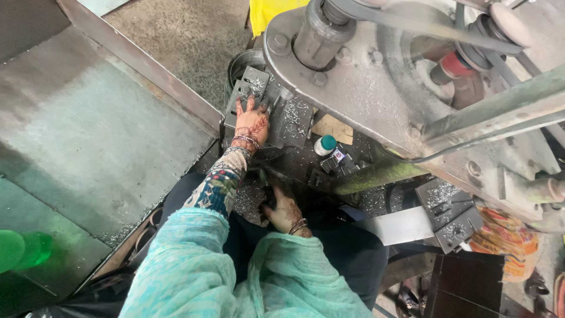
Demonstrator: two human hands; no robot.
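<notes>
— Where were the grey plates (268,103)?

— Stacked on the press bed, just under the big flywheel housing (353,76). They were dusted with bright metal chips. The left hand (252,122) lay flat on the nearest one, its fingers (250,105) spread over the plate's edge, pressing rather than pinching.

— And the right hand (285,210)?

— Low, close to the lap, at a dark part (266,194) beside a pile of chips (247,197). The fingers curled round it, but I could not tell how firmly they held it.

— How far along did the work look?

— Midway, I judged. Chips lay thick over the plates and the bed, which spoke of many pieces cut already. A second set of plates (450,209) sat off to the right, also chip-covered. No piece sat visibly under the tool, so the next one seemed yet to be placed.

— Anything else nearby?

— A small white bottle with a teal cap (325,145) stood just right of the plates, a steel bench (88,129) ran along the left, and a green bottle (20,250) rested on it, well apart.
</notes>
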